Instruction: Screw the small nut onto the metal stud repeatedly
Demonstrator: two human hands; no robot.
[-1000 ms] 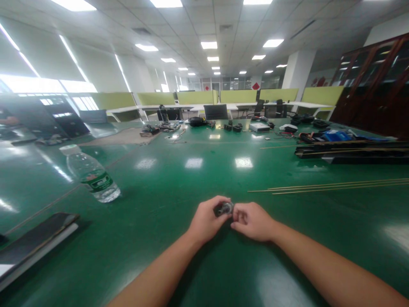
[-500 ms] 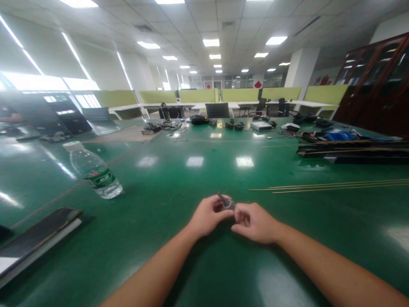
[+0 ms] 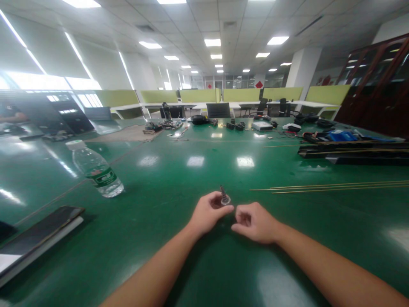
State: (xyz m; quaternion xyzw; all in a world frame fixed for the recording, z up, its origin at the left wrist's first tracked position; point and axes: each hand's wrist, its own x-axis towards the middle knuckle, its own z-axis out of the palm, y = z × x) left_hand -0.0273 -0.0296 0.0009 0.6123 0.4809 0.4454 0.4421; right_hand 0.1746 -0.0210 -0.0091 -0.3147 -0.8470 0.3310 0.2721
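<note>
Head view: my left hand (image 3: 207,215) pinches the part (image 3: 226,200) between thumb and fingers; it's right at the fingertips, shaft (image 3: 223,191) up, near upright, tipped slightly left. My right hand (image 3: 255,224) is just beside, apart, fingers curled, can't tell if around anything. Left's nearer. Half a second ago: shaft leaned further left, part closer to right hand.

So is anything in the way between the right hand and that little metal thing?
Just the left thumb's tip, beside the metal thing; nothing else visible stands in the small gap to the right hand.
</note>
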